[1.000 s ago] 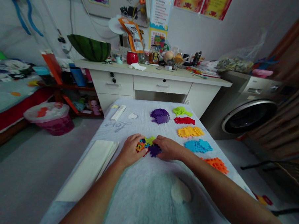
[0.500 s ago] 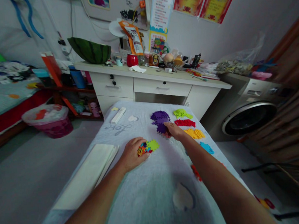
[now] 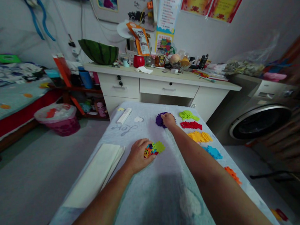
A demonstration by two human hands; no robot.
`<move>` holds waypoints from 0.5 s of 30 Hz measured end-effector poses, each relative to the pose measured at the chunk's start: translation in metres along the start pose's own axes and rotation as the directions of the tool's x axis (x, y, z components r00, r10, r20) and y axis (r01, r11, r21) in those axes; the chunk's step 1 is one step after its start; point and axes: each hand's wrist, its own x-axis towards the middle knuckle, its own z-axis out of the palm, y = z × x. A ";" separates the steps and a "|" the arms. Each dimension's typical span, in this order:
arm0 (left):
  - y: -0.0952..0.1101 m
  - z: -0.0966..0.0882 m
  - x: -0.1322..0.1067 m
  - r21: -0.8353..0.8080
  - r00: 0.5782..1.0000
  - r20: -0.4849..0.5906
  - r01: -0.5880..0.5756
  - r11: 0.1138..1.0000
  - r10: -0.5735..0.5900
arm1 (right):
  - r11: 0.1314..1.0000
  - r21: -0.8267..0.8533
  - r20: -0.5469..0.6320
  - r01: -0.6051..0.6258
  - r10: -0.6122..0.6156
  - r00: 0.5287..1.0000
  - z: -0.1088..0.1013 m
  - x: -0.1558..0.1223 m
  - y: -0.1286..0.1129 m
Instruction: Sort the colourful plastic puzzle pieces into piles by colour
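Note:
My left hand (image 3: 138,155) rests on the pale blue cloth-covered table (image 3: 153,195), fingers curled on a small mixed-colour cluster of joined plastic pieces (image 3: 154,148). My right hand (image 3: 168,120) is stretched forward and lies on the purple pile of pieces (image 3: 159,120), fingers bent down into it; what they grip is hidden. To its right lie sorted piles: lime green (image 3: 188,115), red (image 3: 191,125), yellow (image 3: 199,137), blue (image 3: 213,152) and orange (image 3: 232,174).
A folded cream sheet (image 3: 96,174) lies along the table's left edge, a white tube (image 3: 124,116) at its far end. Beyond stand a cluttered white desk (image 3: 161,83) with half a watermelon (image 3: 99,52), a washing machine (image 3: 259,116) right, a pink bin (image 3: 58,118) left.
My right hand left the mixed cluster with a purple piece, carried it forward and now rests on the purple pile. My left hand stayed on the cluster. The view shifted slightly.

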 end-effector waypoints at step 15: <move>0.002 -0.005 -0.010 0.122 0.999 0.046 0.006 0.993 -0.011 | 0.979 0.037 0.224 0.201 -0.204 0.953 -0.016 -0.088 0.008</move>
